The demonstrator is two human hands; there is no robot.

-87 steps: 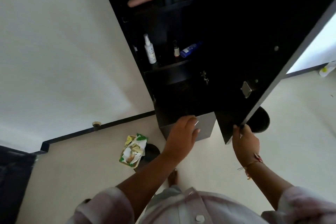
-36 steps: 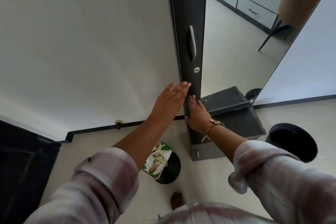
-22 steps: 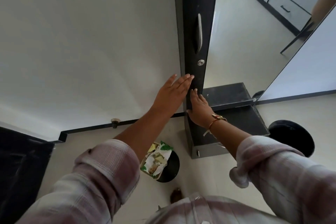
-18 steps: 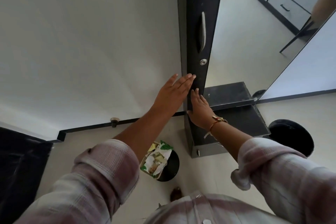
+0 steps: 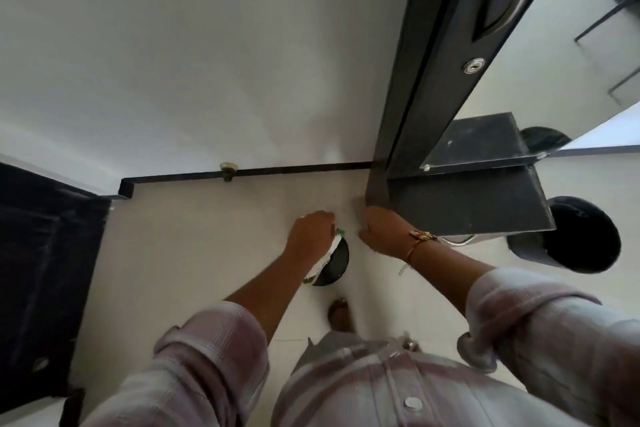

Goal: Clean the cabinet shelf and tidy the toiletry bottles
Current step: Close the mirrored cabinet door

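Pale floor, tall cabinet (image 5: 450, 80) upright — door closed, left hand (image 5: 311, 229) grip clenched on packet (image 5: 329, 253), right hand (image 5: 384, 232) unclear.

Pale tiled floor (image 5: 194, 253) carries pretty much everything here. A small black round stand (image 5: 334, 265) sits mid-floor with a green-and-white wipes packet (image 5: 329, 253) on top. The dark cabinet (image 5: 460, 208) stands against the wall edge, with a black bin (image 5: 585, 239) beside it, toward the floor's right edge.

No readable text, labels or numbers anywhere.
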